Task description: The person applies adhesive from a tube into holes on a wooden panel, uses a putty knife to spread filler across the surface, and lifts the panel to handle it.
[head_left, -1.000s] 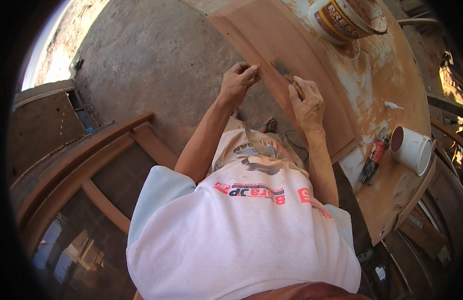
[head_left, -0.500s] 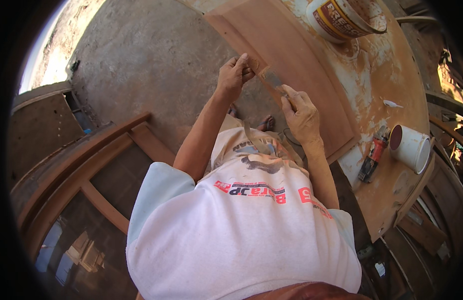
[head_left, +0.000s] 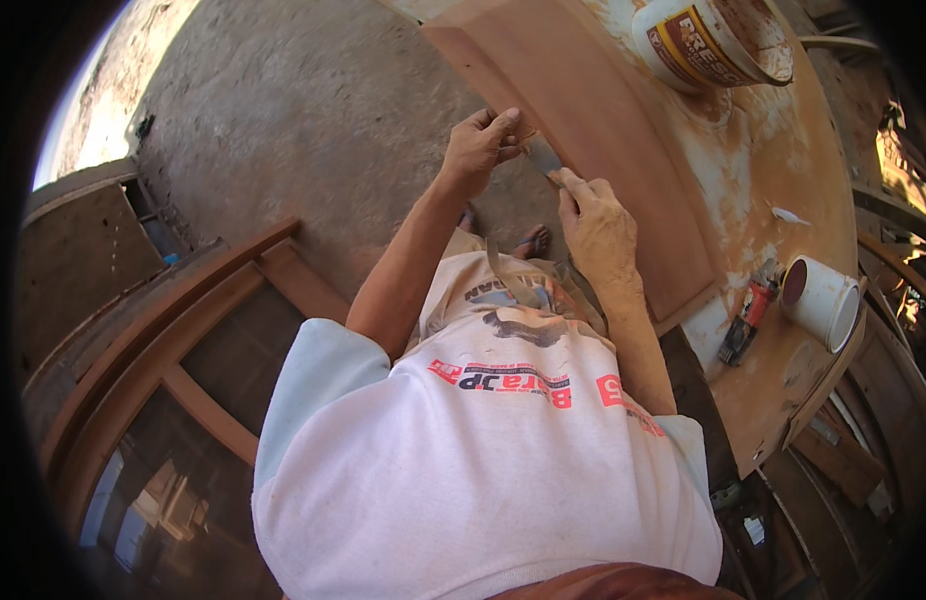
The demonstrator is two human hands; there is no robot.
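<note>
My left hand point(head_left: 478, 150) is closed, pinching a small thin brown piece point(head_left: 527, 133) that looks smeared with putty; its kind is unclear. My right hand point(head_left: 600, 228) is wrapped round a putty knife point(head_left: 546, 157), its greyish blade pointing up toward the left hand and its handle mostly hidden by my fingers. Both hands are close together just off the near long edge of a reddish-brown wooden panel point(head_left: 593, 110). The panel lies on a putty-stained worktable point(head_left: 773, 190).
On the table are a large putty bucket point(head_left: 673, 45), a smaller white tub on its side point(head_left: 831, 308), a red and black power tool point(head_left: 748, 312) and a small white item point(head_left: 788, 216). A wooden frame with dark panes point(head_left: 208, 405) is at my left; timber pieces point(head_left: 838, 460) lie low right.
The brown piece and the putty knife have drawn slightly apart. My left hand has shifted a little to the right. The panel and bucket appear slightly farther right and lower in view.
</note>
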